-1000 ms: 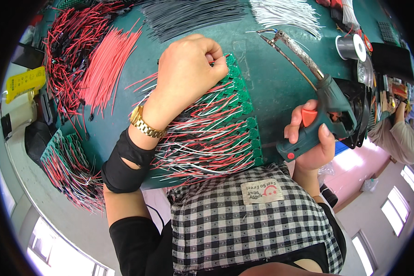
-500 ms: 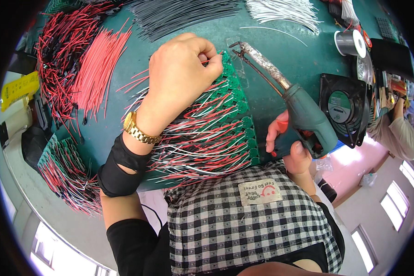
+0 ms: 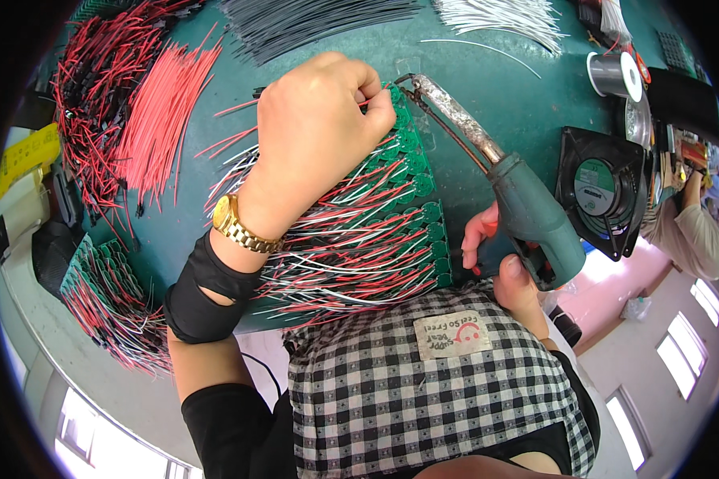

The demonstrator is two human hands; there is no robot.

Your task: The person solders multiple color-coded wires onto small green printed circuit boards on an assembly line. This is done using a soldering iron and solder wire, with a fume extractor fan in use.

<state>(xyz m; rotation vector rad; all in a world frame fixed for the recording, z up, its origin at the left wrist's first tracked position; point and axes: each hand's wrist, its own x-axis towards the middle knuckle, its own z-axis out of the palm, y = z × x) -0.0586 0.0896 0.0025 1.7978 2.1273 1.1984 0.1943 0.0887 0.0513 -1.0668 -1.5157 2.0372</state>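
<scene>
- Left hand (image 3: 323,132): thumb and forefinger are together, clamped on a red wire (image 3: 363,102).
- Right hand (image 3: 519,289): closed around the handle of the soldering gun (image 3: 533,199); the tip is just beside the left fingertips.
- Green boards (image 3: 423,185): partly under the left hand, extending nearer to the body.

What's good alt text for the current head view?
Person's right-hand grip holds a green soldering gun, its tip at the top end of green circuit boards trailing red, white and black wires. The left-hand grip seems to pinch a mostly hidden red wire. Around lie wire bundles and a black fan.
</scene>
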